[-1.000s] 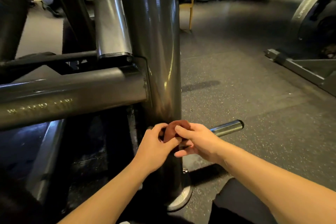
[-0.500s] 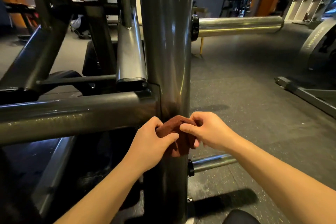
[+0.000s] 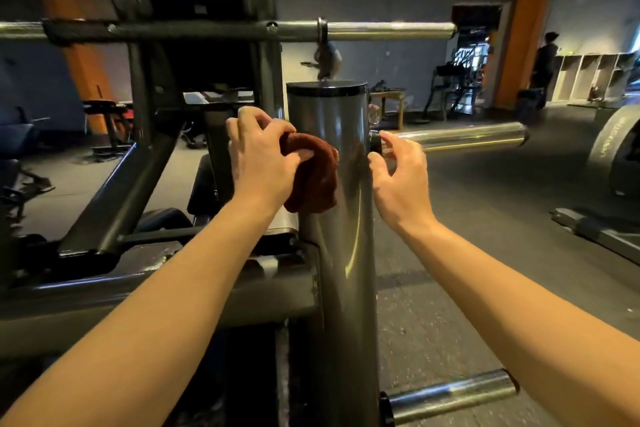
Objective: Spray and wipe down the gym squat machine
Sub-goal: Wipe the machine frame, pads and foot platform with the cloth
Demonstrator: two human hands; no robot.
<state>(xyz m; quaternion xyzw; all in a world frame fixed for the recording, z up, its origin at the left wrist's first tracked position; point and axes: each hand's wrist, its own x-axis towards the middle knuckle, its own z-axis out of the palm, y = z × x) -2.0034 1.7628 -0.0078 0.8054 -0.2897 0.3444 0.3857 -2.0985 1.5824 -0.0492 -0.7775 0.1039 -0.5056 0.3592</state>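
Note:
The squat machine's thick grey upright post [image 3: 341, 253] stands in the middle of the view, capped in black at the top. A reddish-brown cloth [image 3: 317, 177] is pressed against the post's upper left side, and my left hand [image 3: 259, 156] grips it. My right hand [image 3: 401, 177] is off the cloth, just right of the post, with fingers loosely curled and holding nothing. It hovers near the base of the chrome weight peg [image 3: 464, 137] that sticks out to the right.
A lower chrome peg [image 3: 450, 395] juts right near the floor. Grey frame tubes [image 3: 104, 298] run left of the post and a horizontal bar [image 3: 381, 30] crosses overhead. Another machine's base [image 3: 595, 232] lies on the rubber floor at right. A person [image 3: 545, 59] stands far back.
Both hands and the cloth have travelled up the post from near its foot to near its cap. My right hand has let go of the cloth and moved to the post's right side.

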